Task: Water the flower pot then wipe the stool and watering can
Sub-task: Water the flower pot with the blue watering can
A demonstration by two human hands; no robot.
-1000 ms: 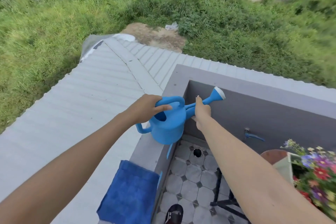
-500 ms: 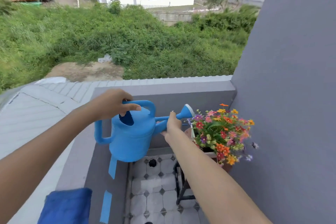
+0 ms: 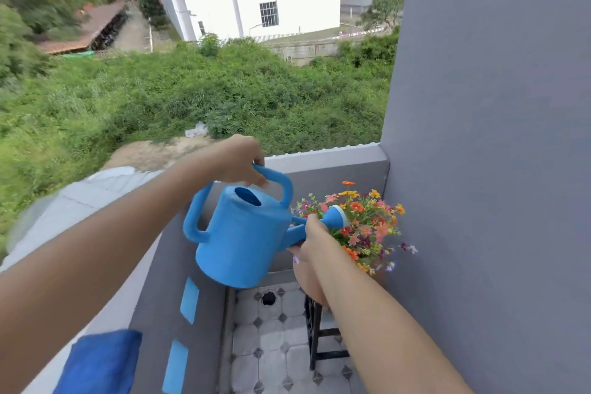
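Watering can [image 3: 243, 237]: blue, held in the air over the balcony corner, tipped a little toward its spout; the spout head [image 3: 336, 217] sits right at the near edge of the flowers.
Flower pot [image 3: 380, 277]: only a sliver of it shows behind the right forearm; its flowers [image 3: 364, 224] are orange, pink and purple, close against the grey wall [image 3: 495, 169].
Stool [image 3: 316, 333]: dark frame under the pot, standing on the tiled floor [image 3: 275, 355]; its seat is hidden.
Left hand [image 3: 238, 160]: fingers wrapped round the can's top handle, carrying the weight.
Right hand [image 3: 311, 235]: closed round the spout just behind the head, steering it.
Cloth [image 3: 99, 361]: blue, folded on the ledge [image 3: 323, 158] at lower left, well apart from the can and untouched.
Step in hand: watering, I judge; no water can be seen leaving the spout, so pouring seems only about to begin.
Next move: likely lift the handle side to tip the can further, keeping the head over the pot so water lands in the soil, not on the stool or floor.
Left to do: wiping the stool and the can.
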